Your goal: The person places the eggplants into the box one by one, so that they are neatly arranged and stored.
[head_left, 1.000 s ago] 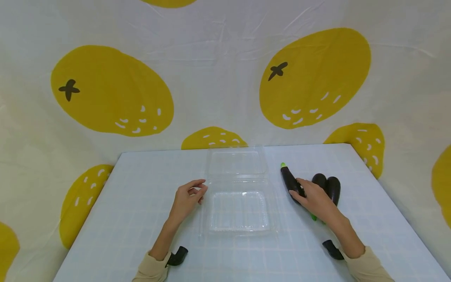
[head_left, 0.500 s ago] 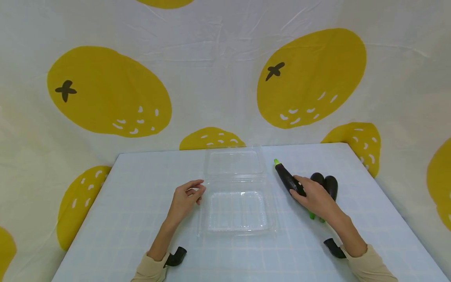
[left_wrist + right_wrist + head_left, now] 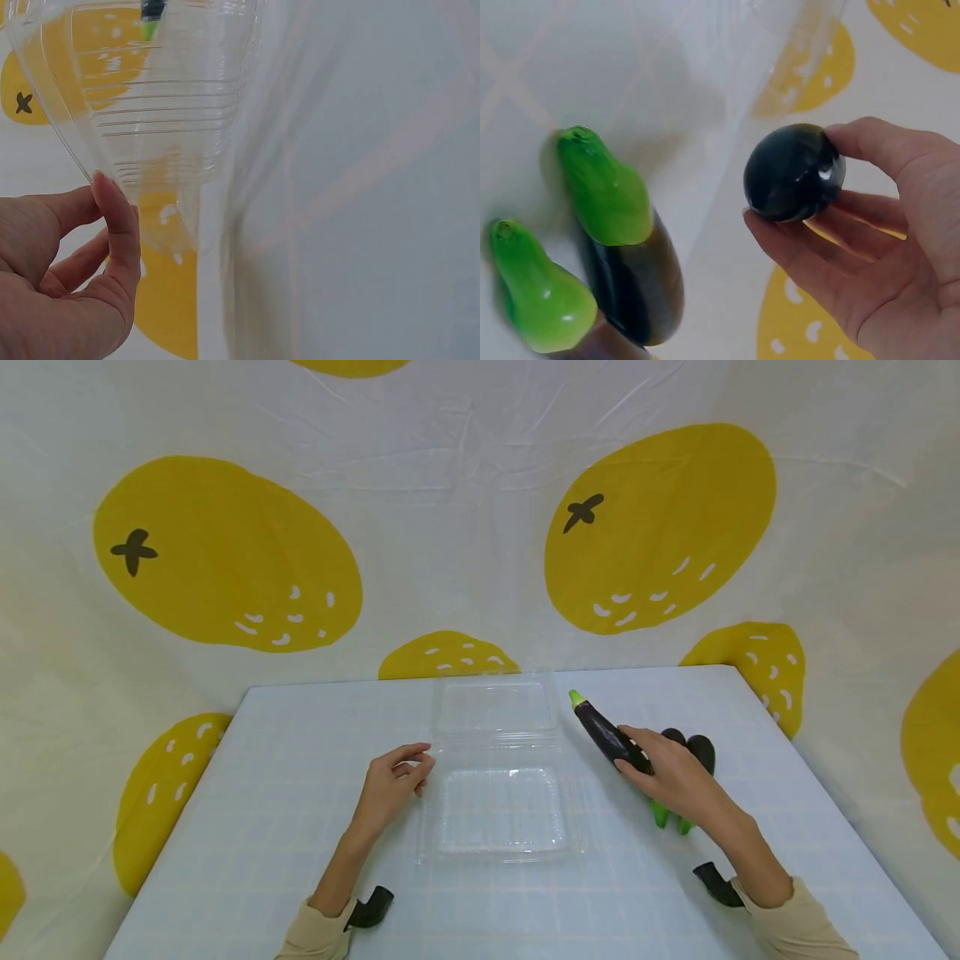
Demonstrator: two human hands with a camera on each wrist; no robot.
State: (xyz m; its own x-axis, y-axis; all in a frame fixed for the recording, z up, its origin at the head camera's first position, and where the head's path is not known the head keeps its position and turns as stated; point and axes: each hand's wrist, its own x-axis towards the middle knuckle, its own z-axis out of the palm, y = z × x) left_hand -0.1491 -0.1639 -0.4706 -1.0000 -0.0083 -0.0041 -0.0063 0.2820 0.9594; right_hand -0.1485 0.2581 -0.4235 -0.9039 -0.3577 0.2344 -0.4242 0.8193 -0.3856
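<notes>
One checked table (image 3: 300,793) meets patterned cloth (image 3: 457,527); left fingers (image 3: 118,214) pinch a container (image 3: 498,810), right fingers (image 3: 866,139) an eggplant (image 3: 609,739).

Container (image 3: 502,810) from head above, left wrist close

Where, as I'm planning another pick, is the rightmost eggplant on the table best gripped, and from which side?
Probably grip the rightmost eggplant across its thick dark body, from above and the right: it lies flat, green end nearest, with another eggplant close on its left. In the head view, the right hand partly hides both.
</notes>
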